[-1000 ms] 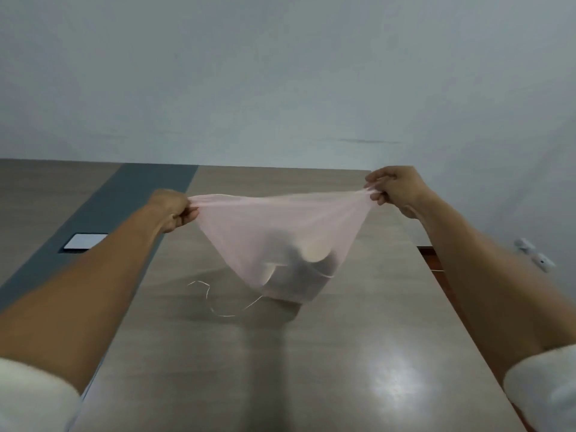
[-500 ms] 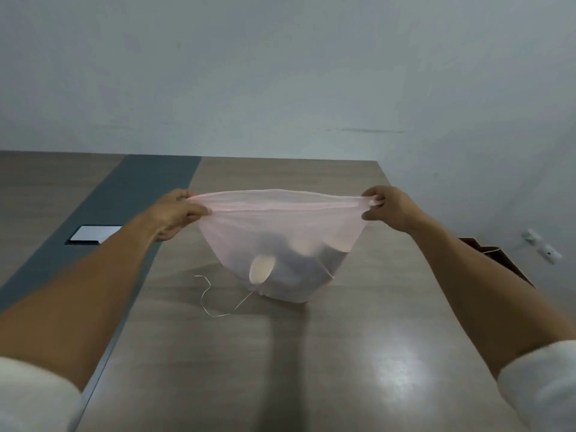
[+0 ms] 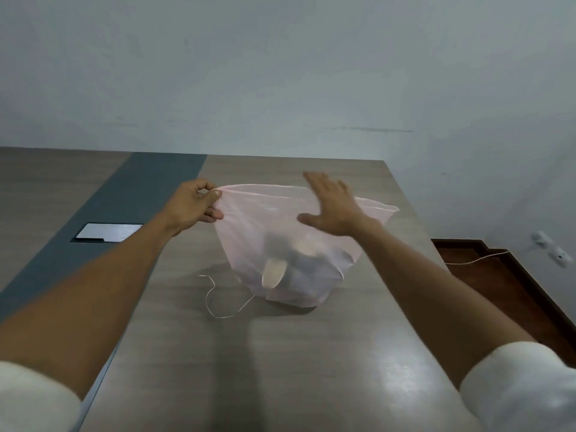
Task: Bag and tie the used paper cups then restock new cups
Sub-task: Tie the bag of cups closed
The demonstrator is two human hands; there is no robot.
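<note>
A thin pink plastic bag stands on the wooden table, its bottom resting on the surface. Through the plastic I see used paper cups lying at the bottom. My left hand pinches the bag's left rim and holds it up. My right hand is flat and spread, fingers apart, in front of the bag's upper right part, holding nothing. The bag's right rim corner hangs free. A thin string lies curled on the table just left of the bag.
A dark grey strip runs along the table's left part with a metal cover plate set in it. The table's right edge drops to a brown floor. A wall socket with a cord is at right. A pale wall stands behind.
My right hand has let go of the bag's right rim and opened flat, moving left in front of the bag. The bag has settled onto the table; my left hand still holds its rim.
</note>
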